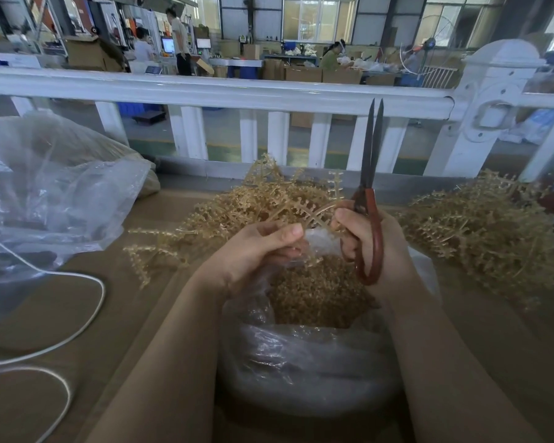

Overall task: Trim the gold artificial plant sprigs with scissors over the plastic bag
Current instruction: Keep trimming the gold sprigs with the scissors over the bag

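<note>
At the centre of the frame, the left hand's fingers were curled together, pinching the stem end of a gold sprig between thumb and forefinger. That grip let the branched part fan away toward the upper middle, probably so the stem stayed free for a cut. Just to its right, the right hand gripped the scissors. Its fingers were wrapped round the red handles and the dark blades stood almost upright, tips nearly together. The blades pointed away from the sprig, so no cut was under way. Holding them up likely kept them clear while the left hand sorted the stem.

Both hands hung directly above the open bag at lower centre, whose mouth showed a mass of gold trimmings. Working there presumably meant the cut pieces dropped straight in.

A loose pile of sprigs lay on the brown tabletop at right, within reach of the scissor hand. A second, crumpled clear bag sat at left, with a white cord looping below it. A white railing crossed the upper frame.
</note>
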Motion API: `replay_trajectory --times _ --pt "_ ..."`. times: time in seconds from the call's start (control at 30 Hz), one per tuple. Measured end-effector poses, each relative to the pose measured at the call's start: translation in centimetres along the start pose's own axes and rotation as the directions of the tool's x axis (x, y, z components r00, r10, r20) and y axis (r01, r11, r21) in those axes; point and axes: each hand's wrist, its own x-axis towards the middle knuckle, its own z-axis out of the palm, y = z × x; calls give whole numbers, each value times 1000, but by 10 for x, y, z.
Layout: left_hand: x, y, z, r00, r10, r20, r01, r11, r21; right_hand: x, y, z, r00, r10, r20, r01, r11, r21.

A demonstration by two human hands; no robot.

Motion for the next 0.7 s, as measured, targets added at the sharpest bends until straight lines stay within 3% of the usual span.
replay_trajectory --times 0.1,0.23,0.47,0.7 --pt "-1 -2 3 998 -3 70 11 992 -127 -1 1 3 1000 -6 2 6 1000 -9" --pt "0 -5 3 997 74 -7 -73 961 -265 0 2 5 1000 7 13 -6 998 -55" --pt "2 -3 1 987 146 -73 -156 974 -166 -2 -1 8 999 17 33 -12 988 -154" --pt "3 -6 3 998 51 -26 -54 994 -98 -5 -4 12 999 12 48 -3 986 -168"
